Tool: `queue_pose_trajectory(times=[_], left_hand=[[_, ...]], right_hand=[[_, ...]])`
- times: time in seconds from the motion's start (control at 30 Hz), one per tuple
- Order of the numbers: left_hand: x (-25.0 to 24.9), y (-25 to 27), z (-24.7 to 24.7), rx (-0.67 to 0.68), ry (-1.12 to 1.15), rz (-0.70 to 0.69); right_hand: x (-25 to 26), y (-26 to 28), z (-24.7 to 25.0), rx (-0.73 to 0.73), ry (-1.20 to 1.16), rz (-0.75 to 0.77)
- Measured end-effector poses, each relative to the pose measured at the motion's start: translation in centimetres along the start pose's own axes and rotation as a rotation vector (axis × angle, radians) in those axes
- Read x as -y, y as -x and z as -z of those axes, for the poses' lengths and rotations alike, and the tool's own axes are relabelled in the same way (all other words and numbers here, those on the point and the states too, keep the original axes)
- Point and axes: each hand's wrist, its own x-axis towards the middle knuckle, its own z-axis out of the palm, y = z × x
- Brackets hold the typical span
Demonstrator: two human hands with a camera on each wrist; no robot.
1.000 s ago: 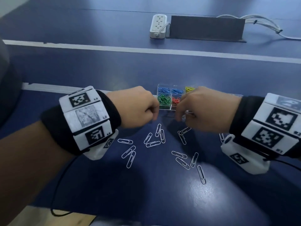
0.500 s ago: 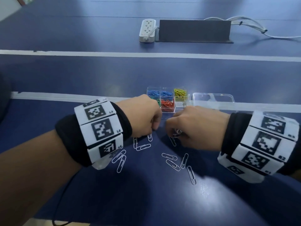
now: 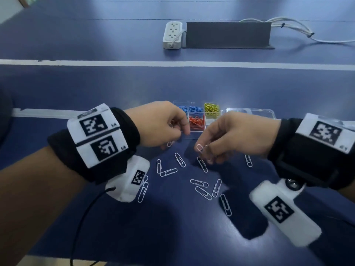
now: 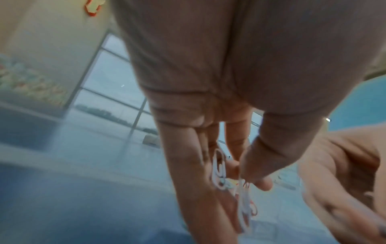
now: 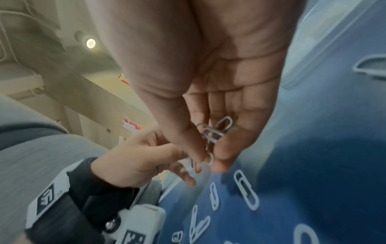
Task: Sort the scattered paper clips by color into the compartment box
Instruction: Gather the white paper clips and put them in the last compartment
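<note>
Several white paper clips (image 3: 203, 192) lie scattered on the blue table in front of me. The clear compartment box (image 3: 222, 114) stands just beyond my hands, with blue, red and yellow clips in separate cells. My left hand (image 3: 172, 135) hovers above the table and pinches a few white clips (image 4: 219, 171) between thumb and fingers. My right hand (image 3: 206, 152) is close beside it, fingers curled round a small bunch of white clips (image 5: 215, 130). Part of the box is hidden behind my left hand.
The box's clear lid (image 3: 251, 113) lies open to the right of the cells. A white power strip (image 3: 172, 34), a dark panel (image 3: 228, 34) and white cables (image 3: 299, 29) sit at the far side. A black cord (image 3: 82, 225) hangs from my left wrist.
Both hands have lifted off the table with white clips held in them. Fewer clips lie under my hands than a second ago, and my view has shifted so the box appears lower.
</note>
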Motion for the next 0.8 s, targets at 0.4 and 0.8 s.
queue_pose_trajectory(times=[0.4, 0.8], left_hand=[[-3.1, -4.5, 0.3, -0.198, 0.19, -0.052], [-3.3, -5.2, 0.9, -0.244, 0.312, -0.024]], right_hand=[[2.6, -1.9, 3.4, -0.434, 0.64, -0.066], [3.4, -1.5, 4.4, -0.434, 0.445, -0.107]])
